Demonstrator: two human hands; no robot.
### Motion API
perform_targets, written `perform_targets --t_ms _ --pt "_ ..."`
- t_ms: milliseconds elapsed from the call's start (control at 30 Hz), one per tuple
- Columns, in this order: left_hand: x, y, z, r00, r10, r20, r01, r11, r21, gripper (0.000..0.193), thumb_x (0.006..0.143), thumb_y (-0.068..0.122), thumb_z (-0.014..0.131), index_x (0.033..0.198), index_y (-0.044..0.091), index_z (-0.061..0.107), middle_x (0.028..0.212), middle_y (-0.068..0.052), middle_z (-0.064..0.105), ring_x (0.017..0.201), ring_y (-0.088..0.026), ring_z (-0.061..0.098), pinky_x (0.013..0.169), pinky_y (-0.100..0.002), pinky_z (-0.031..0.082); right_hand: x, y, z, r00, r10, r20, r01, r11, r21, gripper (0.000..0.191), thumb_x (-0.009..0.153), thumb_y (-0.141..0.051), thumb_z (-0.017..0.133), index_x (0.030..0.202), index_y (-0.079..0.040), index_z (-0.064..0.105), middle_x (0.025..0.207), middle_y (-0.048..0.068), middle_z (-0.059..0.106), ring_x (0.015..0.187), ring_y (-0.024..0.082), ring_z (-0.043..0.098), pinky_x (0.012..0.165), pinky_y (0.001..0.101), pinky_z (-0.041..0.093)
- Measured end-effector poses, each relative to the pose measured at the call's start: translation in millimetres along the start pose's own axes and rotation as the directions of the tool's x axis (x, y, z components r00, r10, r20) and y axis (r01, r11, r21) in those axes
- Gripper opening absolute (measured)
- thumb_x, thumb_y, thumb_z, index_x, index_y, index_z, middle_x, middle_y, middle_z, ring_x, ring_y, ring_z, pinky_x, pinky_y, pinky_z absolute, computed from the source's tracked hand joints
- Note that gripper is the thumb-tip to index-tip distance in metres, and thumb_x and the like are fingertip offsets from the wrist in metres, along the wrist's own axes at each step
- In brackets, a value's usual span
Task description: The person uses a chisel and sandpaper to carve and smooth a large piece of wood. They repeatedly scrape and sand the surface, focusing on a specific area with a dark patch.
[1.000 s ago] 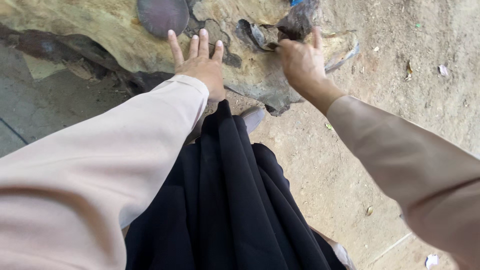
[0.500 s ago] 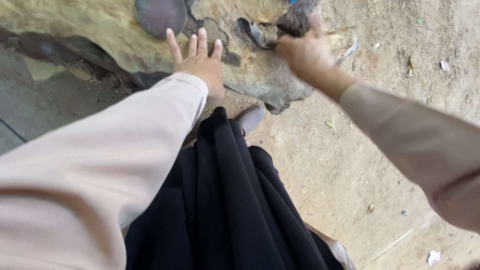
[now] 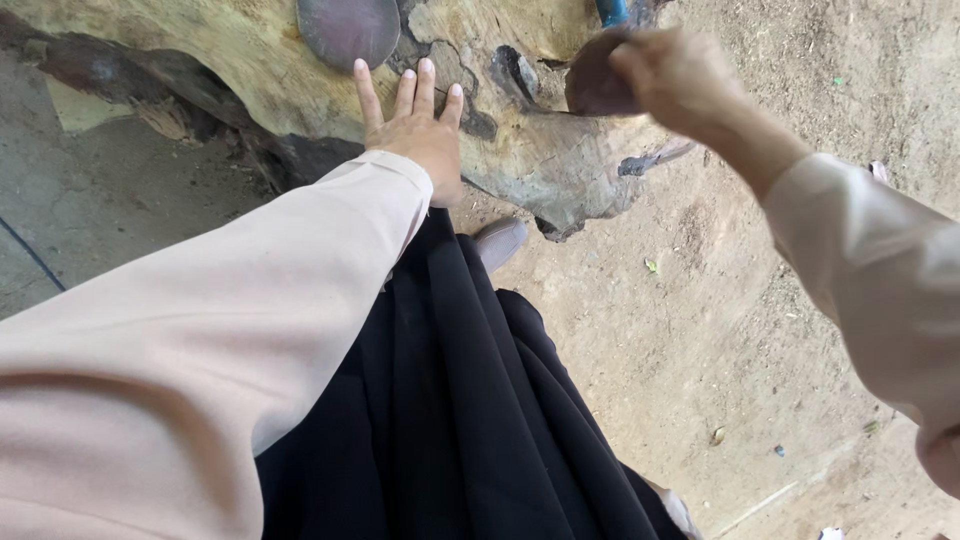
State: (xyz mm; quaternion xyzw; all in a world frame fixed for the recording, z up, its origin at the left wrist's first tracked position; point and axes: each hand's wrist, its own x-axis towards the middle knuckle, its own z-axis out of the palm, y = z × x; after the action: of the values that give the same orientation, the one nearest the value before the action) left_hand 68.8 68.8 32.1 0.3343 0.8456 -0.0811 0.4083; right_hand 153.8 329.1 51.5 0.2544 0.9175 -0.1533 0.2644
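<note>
My left hand [image 3: 418, 135] lies flat with fingers spread on a big weathered tree trunk [image 3: 200, 50] lying across the top of the view. My right hand [image 3: 675, 80] is raised above the trunk's end, closed around a dark rounded object [image 3: 595, 85], possibly a stone or a piece of wood; it is blurred. A blue handle-like bit [image 3: 612, 10] shows just above that hand. Both arms wear pale pink sleeves. A dark round patch [image 3: 348, 28] sits on the trunk beyond my left fingers.
A long black skirt [image 3: 470, 420] hangs below me, with a grey shoe tip [image 3: 498, 240] at the trunk's foot. Sandy ground [image 3: 720, 300] with small leaves and scraps spreads to the right. Grey paved ground [image 3: 90, 220] lies at left.
My right hand has lifted and swung back from the trunk with the dark object in it. My left hand has stayed flat on the trunk.
</note>
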Motion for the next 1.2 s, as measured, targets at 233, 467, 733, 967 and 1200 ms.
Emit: perform_targets --t_ms 233,467,733,967,1200 --pt "4.1 1.6 2.6 1.0 -0.022 0.011 0.023 1.0 -0.009 0.117 0.07 0.02 0.073 0.161 0.024 0.0 0.167 -0.017 -0.013 0.154 -0.028 -0.012 0.099 -0.071 -0.028 -11.2 -9.4 24.1 0.964 -0.256 0.073 0.264 0.885 -0.384 0.034 0.112 -0.022 0.042 0.104 -0.005 0.069 0.063 0.008 0.063 0.048 0.01 0.051 0.127 0.054 0.024" --pt "-0.3 0.0 1.3 1.0 0.005 0.002 -0.005 1.0 -0.023 0.117 0.07 0.022 0.074 0.163 0.022 0.002 0.168 -0.017 -0.011 0.155 -0.028 -0.009 0.102 -0.07 -0.027 2.6 5.2 28.8 0.886 -0.45 -0.111 0.364 0.824 -0.433 0.03 0.112 -0.021 0.045 0.102 -0.006 0.069 0.067 0.008 0.066 0.046 0.013 0.048 0.121 0.0556 0.038" --pt "0.3 -1.6 -2.1 1.0 0.016 -0.003 -0.016 1.0 -0.006 0.114 0.072 0.02 0.071 0.162 0.022 0.001 0.167 -0.018 -0.012 0.154 -0.029 -0.011 0.1 -0.071 -0.027 -7.4 0.6 17.9 0.956 -0.292 -0.023 0.291 0.956 -0.029 0.032 0.112 -0.03 0.039 0.122 -0.011 0.064 0.094 0.009 0.067 0.041 0.016 0.045 0.041 0.0455 0.05" --pt "3.0 -1.4 1.2 1.0 -0.002 -0.02 0.002 1.0 0.013 0.113 0.072 0.017 0.071 0.161 0.022 0.0 0.166 -0.019 -0.014 0.152 -0.03 -0.012 0.097 -0.071 -0.028 -17.7 23.4 14.2 0.937 -0.3 0.18 0.348 0.85 -0.394 0.032 0.118 -0.03 0.036 0.139 -0.022 0.059 0.115 0.014 0.072 0.088 0.031 0.07 0.069 0.0428 0.062" --pt "4.6 -1.2 4.2 1.0 -0.018 0.01 0.018 1.0 0.017 0.119 0.071 0.029 0.078 0.162 0.024 0.001 0.167 -0.016 -0.012 0.154 -0.028 -0.01 0.101 -0.071 -0.026 39.1 100.1 21.8 0.423 -0.906 -0.014 0.547 0.268 -0.793 0.046 0.091 -0.017 0.05 0.134 -0.029 0.062 0.133 -0.001 0.067 0.11 0.016 0.071 0.089 0.0493 0.06"
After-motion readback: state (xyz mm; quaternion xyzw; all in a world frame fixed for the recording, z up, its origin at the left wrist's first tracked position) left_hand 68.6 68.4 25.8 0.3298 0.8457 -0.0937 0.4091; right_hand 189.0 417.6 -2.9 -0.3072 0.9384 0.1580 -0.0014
